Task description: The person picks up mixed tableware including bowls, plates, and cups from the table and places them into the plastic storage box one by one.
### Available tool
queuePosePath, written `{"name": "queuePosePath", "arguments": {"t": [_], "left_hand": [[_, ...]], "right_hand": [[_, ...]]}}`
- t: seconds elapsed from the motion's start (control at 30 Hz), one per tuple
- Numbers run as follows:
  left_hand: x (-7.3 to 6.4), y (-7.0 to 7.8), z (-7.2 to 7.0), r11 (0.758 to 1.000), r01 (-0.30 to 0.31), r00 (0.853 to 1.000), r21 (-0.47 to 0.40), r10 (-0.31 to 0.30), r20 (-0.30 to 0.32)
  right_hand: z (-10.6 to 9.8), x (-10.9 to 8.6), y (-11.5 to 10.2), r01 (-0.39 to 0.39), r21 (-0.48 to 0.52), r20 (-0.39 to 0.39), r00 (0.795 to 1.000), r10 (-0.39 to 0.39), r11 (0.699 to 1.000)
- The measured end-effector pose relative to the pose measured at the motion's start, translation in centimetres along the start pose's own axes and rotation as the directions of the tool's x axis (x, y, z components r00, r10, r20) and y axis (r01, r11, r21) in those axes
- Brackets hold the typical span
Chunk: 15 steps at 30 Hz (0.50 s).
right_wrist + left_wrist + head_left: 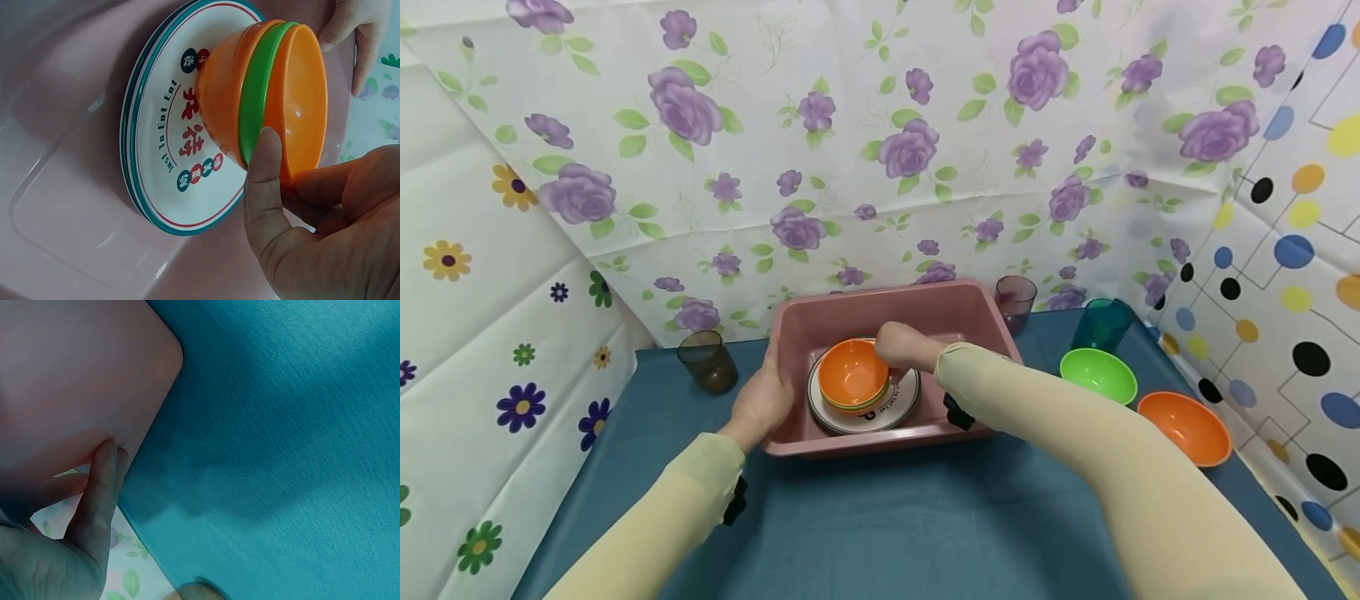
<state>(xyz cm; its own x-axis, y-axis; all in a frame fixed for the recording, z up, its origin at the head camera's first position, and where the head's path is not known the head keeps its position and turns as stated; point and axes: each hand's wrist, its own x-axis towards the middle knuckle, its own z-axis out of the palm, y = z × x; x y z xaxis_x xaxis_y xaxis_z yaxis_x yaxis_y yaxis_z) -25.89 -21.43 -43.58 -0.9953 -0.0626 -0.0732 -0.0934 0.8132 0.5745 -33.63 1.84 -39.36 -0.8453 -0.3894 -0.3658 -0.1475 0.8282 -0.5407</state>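
Observation:
A pink basin [880, 308] holds a stack of white plates [159, 137] with teal rims and printed lettering. Nested on the plates are an orange bowl [219, 87], a green bowl [259, 81] and a topmost orange bowl [306, 100]. My right hand [910, 346] pinches the stacked bowls at the rim, the thumb outside and the other fingers at the top bowl's edge, as the right wrist view shows. With my left hand [763, 400] I grip the basin's left end, fingers against its outer wall in the left wrist view.
A dark brown cup [707, 362] stands left of the basin, and a purplish cup [1015, 302] behind its right corner. Farther right are a teal cup [1102, 325], a green bowl [1099, 375] and an orange bowl [1185, 427]. Patterned sheets [850, 167] border the blue table [887, 517].

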Motion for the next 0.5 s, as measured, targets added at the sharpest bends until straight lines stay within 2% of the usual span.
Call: {"name": "queuePosePath", "arguments": {"t": [0.1,0.2,0.27,0.4,0.5], "left_hand": [[0.0,0.0,0.0,1.0,0.003,1.0,0.002,-0.003,0.004],[0.1,0.0,0.1,1.0,0.005,1.0,0.003,-0.005,0.008],[0.1,0.1,0.1,1.0,0.005,1.0,0.0,-0.005,0.006],[0.0,0.1,0.0,1.0,0.006,1.0,-0.014,-0.006,0.006],[0.0,0.0,0.0,1.0,0.009,1.0,-0.027,-0.009,0.01]], "right_hand": [[0.1,0.1,0.2,0.006,-0.034,0.024,1.0,-0.005,0.999],[0.2,0.2,0.3,0.035,-0.152,0.046,0.999,-0.028,0.988],[0.1,0.1,0.3,0.041,-0.171,0.042,0.999,-0.034,0.984],[-0.2,-0.7,0.2,0.026,-0.049,-0.003,1.0,-0.026,0.998],[-0.6,-1.4,0.4,0.038,0.051,-0.046,0.998,-0.035,0.998]]}}
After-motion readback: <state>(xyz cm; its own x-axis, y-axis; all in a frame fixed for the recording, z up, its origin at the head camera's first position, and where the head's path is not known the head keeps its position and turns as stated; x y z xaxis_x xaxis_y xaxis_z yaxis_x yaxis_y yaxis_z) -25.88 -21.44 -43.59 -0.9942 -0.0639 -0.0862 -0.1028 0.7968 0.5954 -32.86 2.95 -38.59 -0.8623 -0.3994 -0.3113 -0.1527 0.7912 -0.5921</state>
